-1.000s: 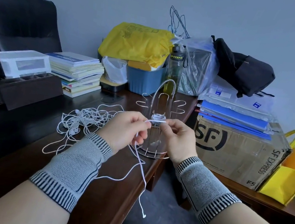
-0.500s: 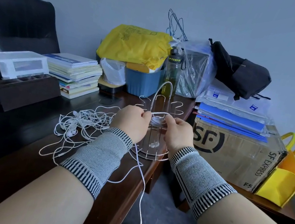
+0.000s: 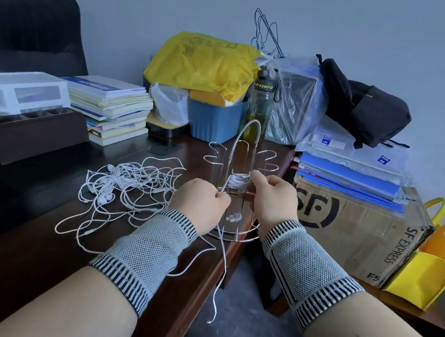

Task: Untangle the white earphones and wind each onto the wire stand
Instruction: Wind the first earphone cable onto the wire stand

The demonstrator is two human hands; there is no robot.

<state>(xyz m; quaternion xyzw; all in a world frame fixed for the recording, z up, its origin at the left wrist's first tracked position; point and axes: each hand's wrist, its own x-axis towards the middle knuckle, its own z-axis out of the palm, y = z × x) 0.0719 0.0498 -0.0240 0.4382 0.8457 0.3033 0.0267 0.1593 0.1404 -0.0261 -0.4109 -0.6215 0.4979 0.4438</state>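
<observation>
A: Left hand (image 3: 199, 206) has dropped lower and pulled back from the wire stand (image 3: 233, 191) versus half a second ago; right hand (image 3: 275, 201) stays up at the coil.

B: Grip state?

A: Left fingers curled, pinching the white cable (image 3: 221, 260) at the knuckle line. Cable runs from that pinch up to the wound coil (image 3: 238, 181) on the stand's centre posts. Right fingers curled too, pinching the cable right at the coil's right side.

B: Loose end?

A: Hangs from the left hand down past the surface (image 3: 29, 259) edge, plug end dangling over the floor. Two earbuds (image 3: 234, 217) hang inside the stand, below the coil.

B: Stand position?

A: Upright, at the surface's near right corner, between both hands. Round base ring partly hidden by the wrists.

B: Rest of the earphones?

A: Tangled pile (image 3: 128, 187) lying on the surface just left of the left hand, several buds visible in it. Can't count the sets.

B: Background?

A: Book stack (image 3: 112, 110), blue bin (image 3: 216, 121), cardboard box (image 3: 359, 228) to the right.
</observation>
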